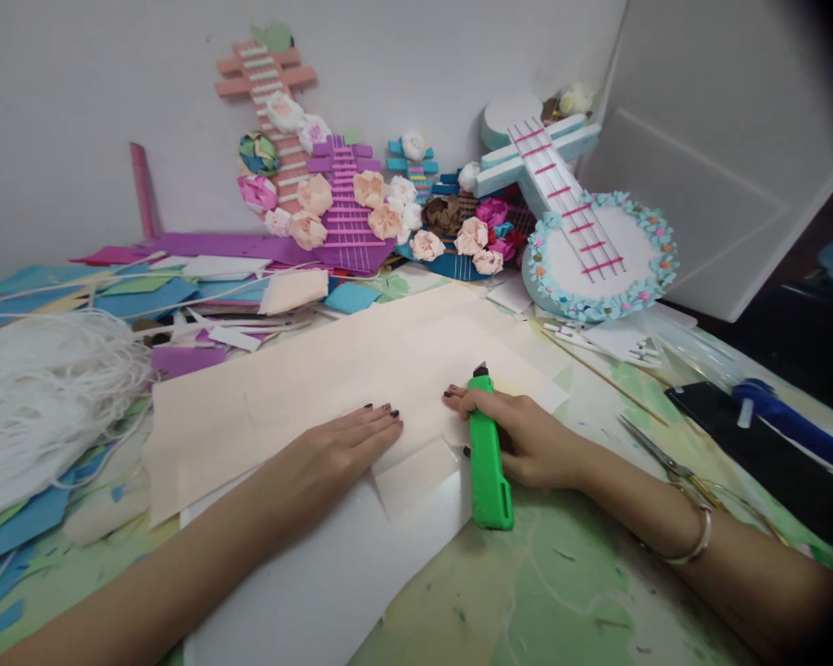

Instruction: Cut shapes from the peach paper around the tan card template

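A large cream paper sheet lies across the middle of the table, over a white board. My left hand rests flat on the cream sheet, fingers stretched out and holding nothing. Wrapped in my right hand is a green utility knife, its dark tip pointing away from me. Some fingertips of that hand touch the paper. Between both hands sits a small cream rectangular piece, on the lower edge of the sheet.
Scissors lie right of my right hand, near a thin stick and a black strip. White cord is piled at left beside coloured paper scraps. Flower-decorated paper instruments, including a light blue one, stand along the back.
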Action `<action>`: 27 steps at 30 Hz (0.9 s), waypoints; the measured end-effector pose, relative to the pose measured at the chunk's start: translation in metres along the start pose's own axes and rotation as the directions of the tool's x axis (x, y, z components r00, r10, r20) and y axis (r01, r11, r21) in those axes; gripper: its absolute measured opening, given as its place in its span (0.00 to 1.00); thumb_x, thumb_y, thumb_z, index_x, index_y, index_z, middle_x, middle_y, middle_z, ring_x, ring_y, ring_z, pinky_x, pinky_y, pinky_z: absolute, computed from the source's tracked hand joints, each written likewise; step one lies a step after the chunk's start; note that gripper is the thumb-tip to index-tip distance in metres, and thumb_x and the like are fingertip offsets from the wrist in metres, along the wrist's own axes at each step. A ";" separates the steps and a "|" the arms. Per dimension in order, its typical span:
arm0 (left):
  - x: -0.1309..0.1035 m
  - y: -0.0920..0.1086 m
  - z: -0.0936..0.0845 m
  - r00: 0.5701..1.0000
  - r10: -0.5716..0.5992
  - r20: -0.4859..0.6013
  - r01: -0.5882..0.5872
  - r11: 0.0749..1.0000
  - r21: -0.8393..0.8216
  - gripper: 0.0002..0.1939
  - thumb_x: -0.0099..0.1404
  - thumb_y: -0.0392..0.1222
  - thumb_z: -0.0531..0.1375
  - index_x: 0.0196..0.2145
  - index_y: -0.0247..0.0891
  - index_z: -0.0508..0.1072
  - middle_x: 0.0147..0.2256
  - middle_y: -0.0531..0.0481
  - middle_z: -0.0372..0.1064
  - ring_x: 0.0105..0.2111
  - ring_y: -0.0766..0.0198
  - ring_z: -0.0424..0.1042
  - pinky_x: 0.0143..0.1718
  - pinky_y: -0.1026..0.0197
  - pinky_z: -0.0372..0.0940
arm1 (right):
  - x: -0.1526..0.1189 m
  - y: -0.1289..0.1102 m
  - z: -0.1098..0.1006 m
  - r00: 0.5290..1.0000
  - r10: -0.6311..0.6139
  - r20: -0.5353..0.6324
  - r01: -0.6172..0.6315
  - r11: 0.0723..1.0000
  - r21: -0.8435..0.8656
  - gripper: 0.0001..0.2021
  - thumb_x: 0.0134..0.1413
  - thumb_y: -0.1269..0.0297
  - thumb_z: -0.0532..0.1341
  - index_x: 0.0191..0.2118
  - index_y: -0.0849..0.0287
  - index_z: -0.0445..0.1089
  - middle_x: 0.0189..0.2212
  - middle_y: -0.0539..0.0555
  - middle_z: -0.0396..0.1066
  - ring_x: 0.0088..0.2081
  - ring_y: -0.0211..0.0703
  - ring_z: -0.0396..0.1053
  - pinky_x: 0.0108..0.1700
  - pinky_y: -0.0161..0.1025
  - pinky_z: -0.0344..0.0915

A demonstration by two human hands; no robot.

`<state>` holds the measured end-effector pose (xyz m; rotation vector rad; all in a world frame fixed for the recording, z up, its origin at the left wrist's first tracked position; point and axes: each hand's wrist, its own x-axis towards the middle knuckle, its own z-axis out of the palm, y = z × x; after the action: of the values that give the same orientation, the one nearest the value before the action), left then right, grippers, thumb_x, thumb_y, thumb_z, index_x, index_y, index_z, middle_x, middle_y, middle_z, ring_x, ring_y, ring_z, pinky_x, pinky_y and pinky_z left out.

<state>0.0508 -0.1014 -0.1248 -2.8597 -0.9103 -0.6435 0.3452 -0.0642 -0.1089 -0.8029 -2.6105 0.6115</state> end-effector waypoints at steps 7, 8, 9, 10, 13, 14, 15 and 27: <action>-0.008 -0.004 0.008 0.999 -0.016 -0.038 0.014 0.998 -0.065 0.22 0.72 0.31 0.44 0.60 0.39 0.61 0.57 0.46 0.65 0.58 0.65 0.62 0.59 0.59 0.59 | -0.001 0.000 0.000 1.000 -0.003 0.002 0.003 1.000 0.001 0.22 0.49 0.73 0.57 0.51 0.55 0.57 0.51 0.60 0.69 0.54 0.53 0.67 0.52 0.47 0.65; -0.008 -0.005 0.009 0.999 -0.018 -0.040 0.015 0.997 -0.070 0.22 0.72 0.31 0.44 0.60 0.40 0.61 0.57 0.46 0.65 0.58 0.65 0.62 0.59 0.59 0.59 | -0.001 0.001 0.000 1.000 -0.005 0.003 0.005 1.000 0.001 0.22 0.48 0.74 0.57 0.51 0.55 0.57 0.52 0.60 0.69 0.54 0.53 0.67 0.52 0.47 0.64; -0.008 -0.005 0.009 0.999 -0.020 -0.039 0.017 0.997 -0.074 0.22 0.72 0.31 0.44 0.60 0.41 0.61 0.57 0.46 0.64 0.58 0.65 0.62 0.59 0.59 0.59 | -0.001 0.001 0.000 1.000 -0.006 0.002 0.006 1.000 0.000 0.23 0.48 0.74 0.57 0.51 0.55 0.57 0.52 0.60 0.68 0.54 0.53 0.67 0.52 0.47 0.64; -0.008 -0.005 0.008 0.999 -0.021 -0.036 0.018 0.997 -0.079 0.23 0.72 0.31 0.44 0.61 0.41 0.60 0.57 0.47 0.64 0.58 0.64 0.62 0.59 0.58 0.59 | -0.001 0.001 0.000 1.000 -0.007 0.002 0.007 1.000 -0.001 0.23 0.48 0.74 0.57 0.51 0.55 0.57 0.53 0.60 0.68 0.54 0.53 0.67 0.52 0.47 0.64; -0.007 -0.005 0.008 0.999 -0.030 -0.025 0.028 0.996 -0.089 0.24 0.71 0.30 0.44 0.62 0.43 0.58 0.58 0.48 0.64 0.58 0.63 0.63 0.59 0.56 0.60 | -0.001 0.002 0.000 1.000 -0.010 0.003 0.010 1.000 -0.004 0.24 0.47 0.75 0.57 0.52 0.54 0.57 0.54 0.60 0.67 0.54 0.52 0.67 0.52 0.47 0.65; -0.007 -0.005 0.007 0.999 -0.031 -0.026 0.028 0.996 -0.087 0.24 0.71 0.30 0.44 0.62 0.43 0.59 0.58 0.47 0.64 0.58 0.63 0.63 0.59 0.56 0.60 | -0.001 0.002 0.001 1.000 -0.011 0.001 0.011 1.000 -0.005 0.24 0.47 0.75 0.57 0.52 0.54 0.57 0.54 0.60 0.67 0.53 0.52 0.67 0.52 0.47 0.65; -0.007 -0.005 0.007 0.999 -0.030 -0.028 0.028 0.996 -0.083 0.24 0.71 0.30 0.44 0.62 0.42 0.59 0.57 0.47 0.64 0.57 0.63 0.63 0.59 0.56 0.60 | 0.000 0.002 0.001 1.000 -0.011 -0.002 0.011 1.000 -0.008 0.24 0.48 0.75 0.57 0.52 0.54 0.57 0.54 0.60 0.67 0.53 0.53 0.68 0.52 0.48 0.65; -0.005 -0.003 0.003 0.999 -0.044 -0.026 0.040 0.991 -0.125 0.23 0.71 0.30 0.45 0.60 0.41 0.62 0.56 0.45 0.65 0.57 0.62 0.64 0.58 0.56 0.60 | -0.001 0.002 0.001 1.000 0.003 -0.030 -0.003 1.000 -0.004 0.20 0.49 0.72 0.58 0.49 0.55 0.59 0.52 0.60 0.69 0.52 0.52 0.68 0.51 0.47 0.65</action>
<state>0.0465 -0.1008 -0.1294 -2.9384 -0.9617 -0.7695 0.3466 -0.0639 -0.1113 -0.8114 -2.5848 0.5908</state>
